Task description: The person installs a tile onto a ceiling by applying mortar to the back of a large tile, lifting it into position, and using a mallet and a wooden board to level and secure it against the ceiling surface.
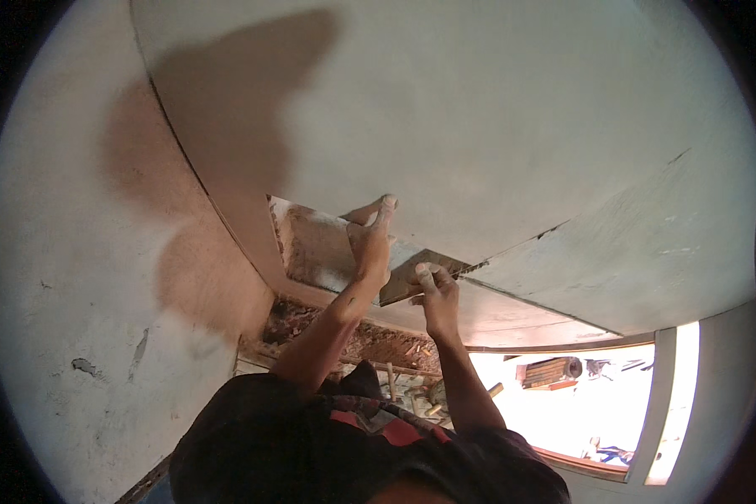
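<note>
L hand (371, 244) flat, fingers spread on ceiling panel (479, 126); R hand (435, 290) grips trowel (416, 273) w/ plaster.

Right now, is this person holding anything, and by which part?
The right hand grips a flat trowel-like blade by its lower edge; the left hand presses on the pale wall, holding nothing.

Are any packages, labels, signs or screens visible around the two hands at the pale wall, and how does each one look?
None: no package, label, sign or screen shows.
Left hand: pressed flat on the pale plastered surface.
Right hand: holds a flat brown rectangular tool against that surface.
Bright window opening: lower right, with a pale frame.
</note>
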A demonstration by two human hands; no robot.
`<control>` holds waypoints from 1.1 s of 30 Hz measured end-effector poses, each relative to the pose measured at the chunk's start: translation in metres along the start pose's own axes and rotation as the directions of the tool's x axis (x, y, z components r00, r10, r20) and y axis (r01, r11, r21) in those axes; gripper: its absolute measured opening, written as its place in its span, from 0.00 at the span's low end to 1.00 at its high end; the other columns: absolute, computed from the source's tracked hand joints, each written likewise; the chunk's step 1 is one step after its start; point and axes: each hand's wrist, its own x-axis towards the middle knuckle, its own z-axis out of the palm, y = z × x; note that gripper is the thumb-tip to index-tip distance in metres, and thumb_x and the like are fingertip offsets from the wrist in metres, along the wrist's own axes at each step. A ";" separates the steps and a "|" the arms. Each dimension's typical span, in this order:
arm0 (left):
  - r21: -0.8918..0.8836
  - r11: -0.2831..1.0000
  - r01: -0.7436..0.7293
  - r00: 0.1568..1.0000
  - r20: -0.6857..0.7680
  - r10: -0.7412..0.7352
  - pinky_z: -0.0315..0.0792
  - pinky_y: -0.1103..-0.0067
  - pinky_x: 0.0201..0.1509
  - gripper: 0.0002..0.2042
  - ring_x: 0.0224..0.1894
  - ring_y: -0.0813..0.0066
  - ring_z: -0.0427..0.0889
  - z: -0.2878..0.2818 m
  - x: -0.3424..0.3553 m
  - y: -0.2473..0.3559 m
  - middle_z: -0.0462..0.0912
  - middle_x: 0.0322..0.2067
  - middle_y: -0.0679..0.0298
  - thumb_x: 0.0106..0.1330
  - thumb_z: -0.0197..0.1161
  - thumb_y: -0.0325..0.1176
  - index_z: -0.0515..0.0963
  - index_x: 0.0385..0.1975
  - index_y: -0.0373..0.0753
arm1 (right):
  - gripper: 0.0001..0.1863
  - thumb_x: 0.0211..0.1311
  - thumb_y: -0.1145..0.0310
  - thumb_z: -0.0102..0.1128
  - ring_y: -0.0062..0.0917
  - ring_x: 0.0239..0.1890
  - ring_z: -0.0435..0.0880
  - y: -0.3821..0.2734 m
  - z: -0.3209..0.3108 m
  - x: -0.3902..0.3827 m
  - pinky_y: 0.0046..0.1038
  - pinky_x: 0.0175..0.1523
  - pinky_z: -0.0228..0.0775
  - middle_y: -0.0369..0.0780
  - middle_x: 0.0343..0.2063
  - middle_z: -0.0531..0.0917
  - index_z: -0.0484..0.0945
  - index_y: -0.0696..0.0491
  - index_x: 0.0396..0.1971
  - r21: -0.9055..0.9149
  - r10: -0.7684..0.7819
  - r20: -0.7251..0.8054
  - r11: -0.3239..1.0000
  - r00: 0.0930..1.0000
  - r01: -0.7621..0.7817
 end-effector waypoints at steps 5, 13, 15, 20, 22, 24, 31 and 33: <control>0.027 0.999 -0.040 0.984 0.177 0.035 0.69 0.62 0.62 0.35 0.61 0.67 0.71 -0.004 -0.005 0.013 0.72 0.62 0.59 0.69 0.67 0.57 0.69 0.66 0.37 | 0.19 0.75 0.54 0.61 0.24 0.36 0.84 0.059 0.008 0.043 0.25 0.39 0.77 0.39 0.36 0.85 0.80 0.57 0.45 0.438 -0.027 -0.012 0.898 1.000 0.030; 0.240 0.941 -0.240 0.914 0.382 0.135 0.73 0.62 0.66 0.38 0.59 0.59 0.78 -0.035 0.010 -0.005 0.75 0.62 0.56 0.68 0.67 0.56 0.68 0.65 0.31 | 0.24 0.72 0.53 0.65 0.21 0.23 0.81 0.068 0.040 0.067 0.23 0.31 0.72 0.42 0.23 0.86 0.82 0.62 0.26 0.172 -0.225 -0.378 0.936 0.898 0.307; 0.464 0.761 -0.454 0.849 0.484 0.212 0.76 0.64 0.61 0.34 0.53 0.60 0.82 -0.065 0.017 -0.015 0.80 0.57 0.55 0.66 0.70 0.54 0.72 0.59 0.30 | 0.26 0.72 0.51 0.64 0.22 0.22 0.81 0.069 0.042 0.068 0.23 0.31 0.73 0.42 0.22 0.85 0.82 0.62 0.25 0.061 -0.308 -0.395 0.931 0.866 0.359; 0.340 -0.470 -0.815 -0.027 0.787 0.617 0.66 0.54 0.69 0.41 0.66 0.48 0.70 -0.107 0.048 -0.007 0.68 0.63 0.44 0.49 0.79 0.51 0.73 0.60 0.35 | 0.27 0.72 0.51 0.64 0.22 0.21 0.80 0.079 0.046 0.076 0.23 0.30 0.73 0.41 0.21 0.84 0.82 0.62 0.23 0.101 -0.411 -0.425 0.864 0.806 0.494; 0.252 -0.746 -0.617 -0.295 0.804 0.516 0.58 0.45 0.73 0.44 0.71 0.44 0.61 -0.095 0.070 0.002 0.57 0.71 0.45 0.48 0.78 0.55 0.71 0.65 0.38 | 0.26 0.73 0.52 0.64 0.21 0.22 0.81 0.084 0.047 0.082 0.23 0.29 0.73 0.41 0.20 0.83 0.82 0.62 0.24 0.101 -0.467 -0.435 0.824 0.770 0.557; 0.220 -0.878 -0.425 -0.440 0.797 0.413 0.57 0.44 0.74 0.45 0.73 0.43 0.59 -0.075 0.092 0.010 0.56 0.73 0.46 0.50 0.76 0.58 0.71 0.67 0.41 | 0.25 0.73 0.53 0.64 0.22 0.23 0.81 0.089 0.046 0.088 0.24 0.31 0.76 0.41 0.22 0.83 0.83 0.62 0.27 0.161 -0.511 -0.421 0.771 0.749 0.616; -0.002 -0.843 -0.537 -0.650 0.638 0.412 0.35 0.48 0.81 0.54 0.81 0.46 0.42 -0.058 0.118 0.012 0.48 0.77 0.42 0.49 0.75 0.43 0.53 0.77 0.36 | 0.18 0.73 0.63 0.64 0.29 0.35 0.86 0.099 0.035 0.103 0.27 0.38 0.84 0.47 0.36 0.84 0.80 0.67 0.45 0.306 -0.628 -0.332 0.634 0.704 0.710; 0.045 -0.861 -0.506 -0.637 0.654 0.409 0.38 0.47 0.81 0.54 0.80 0.45 0.46 -0.059 0.116 0.012 0.50 0.77 0.43 0.47 0.77 0.44 0.56 0.77 0.39 | 0.17 0.73 0.66 0.64 0.31 0.38 0.86 0.099 0.030 0.106 0.28 0.40 0.86 0.48 0.39 0.84 0.79 0.68 0.46 0.334 -0.659 -0.292 0.609 0.693 0.720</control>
